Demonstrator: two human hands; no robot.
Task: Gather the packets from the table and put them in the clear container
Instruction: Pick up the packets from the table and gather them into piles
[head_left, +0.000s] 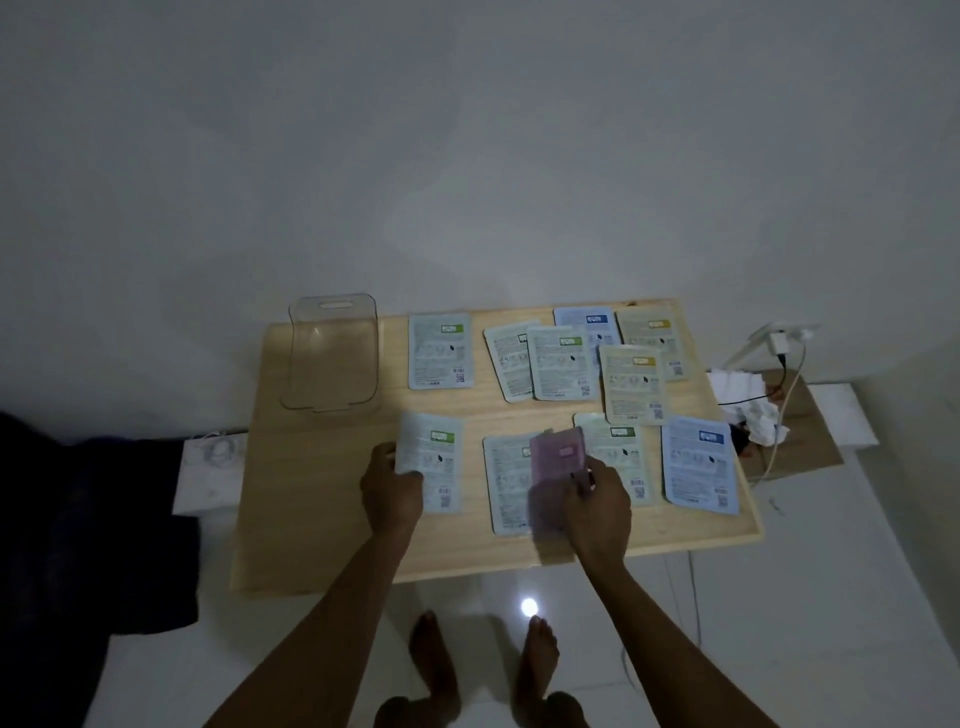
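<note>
1. Container (332, 358) at the table's (322, 519) far-left corner looks empty; gathering has barely begun.
2. Left hand (392, 491) pinches a near-left packet (434, 467); right hand (597, 501) grips a blurred pink packet (553, 467), lifted.
3. About nine more packets lie spread, some overlapping.
4. Cables (779, 415) and crumpled paper (748, 400) sit right, clear of the route.

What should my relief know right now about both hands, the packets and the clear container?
Left hand: grip on the corner of a green-label packet, near-left.
Right hand: holds a pink packet, lifted and blurred.
Clear container: far-left on the table, looks empty.
Done: nothing stowed yet.
Left: these two plus about nine other packets spread across the table, some overlapping at far right.
</note>
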